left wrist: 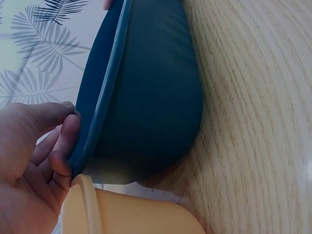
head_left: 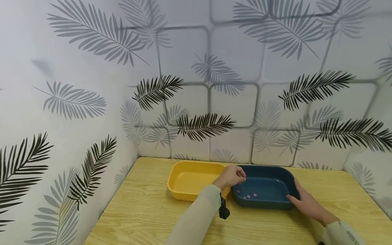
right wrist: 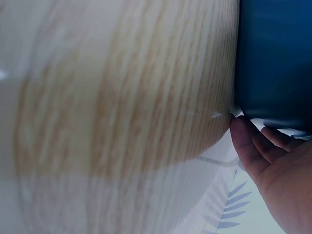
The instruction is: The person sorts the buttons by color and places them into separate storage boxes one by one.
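Observation:
In the head view my left hand (head_left: pixel 230 176) is over the left end of a dark blue plastic tub (head_left: pixel 269 203). Its thumb and forefinger meet in a pinch, with a tiny pink spot at the tips that looks like a small pink ring. The left wrist view shows the left hand (left wrist: pixel 36 151) beside the tub's rim, the ring not discernible there. Several small pink rings (head_left: pixel 255 195) lie on the tub's floor at the near left. My right hand (head_left: pixel 307 204) holds the tub's right end, thumb at the near rim, fingers along the outer side (right wrist: pixel 258 146).
A yellow plastic tub (head_left: pixel 180 196) stands directly left of the blue one, their ends close together. Both are on a wood-grain table (head_left: pixel 141 204). Behind it rises a wall (head_left: pixel 190 146) with a leaf pattern. A small black device (head_left: pixel 224 209) is strapped at the left wrist.

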The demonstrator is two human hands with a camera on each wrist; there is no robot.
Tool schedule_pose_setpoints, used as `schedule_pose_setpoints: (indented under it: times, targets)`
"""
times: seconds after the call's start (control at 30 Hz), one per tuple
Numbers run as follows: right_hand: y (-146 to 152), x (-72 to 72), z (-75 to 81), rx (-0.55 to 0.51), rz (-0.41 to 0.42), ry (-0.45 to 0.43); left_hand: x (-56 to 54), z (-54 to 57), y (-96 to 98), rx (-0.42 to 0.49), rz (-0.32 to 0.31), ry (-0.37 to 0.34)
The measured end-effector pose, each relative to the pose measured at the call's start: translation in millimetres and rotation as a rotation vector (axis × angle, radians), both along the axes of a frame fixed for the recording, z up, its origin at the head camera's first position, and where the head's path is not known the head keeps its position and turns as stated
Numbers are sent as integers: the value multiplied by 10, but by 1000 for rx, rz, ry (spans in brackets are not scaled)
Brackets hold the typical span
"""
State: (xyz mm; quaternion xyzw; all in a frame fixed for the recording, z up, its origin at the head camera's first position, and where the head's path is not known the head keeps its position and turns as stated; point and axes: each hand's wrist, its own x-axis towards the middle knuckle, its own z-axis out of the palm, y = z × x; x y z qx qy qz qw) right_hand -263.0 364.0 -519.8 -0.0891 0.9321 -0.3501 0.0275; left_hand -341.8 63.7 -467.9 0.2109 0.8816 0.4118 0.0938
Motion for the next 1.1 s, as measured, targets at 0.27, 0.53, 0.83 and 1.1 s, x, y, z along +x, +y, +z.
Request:
schedule_pose_setpoints:
  times: [0.27,0.53,0.83,1.1]
  targets:
    - [-13,9,-11,-5,4,-15,17,-26,-14,2,4,32]
    - [-18,25,-3,20,0,6,28,-43,-54,54,-16,21]
    - [-25,12,33,48,-9,10,107,34,-163,111,-67,-11]
    - [-51,-6,14,46,-6,28,222,107,-401,50,-155,30]
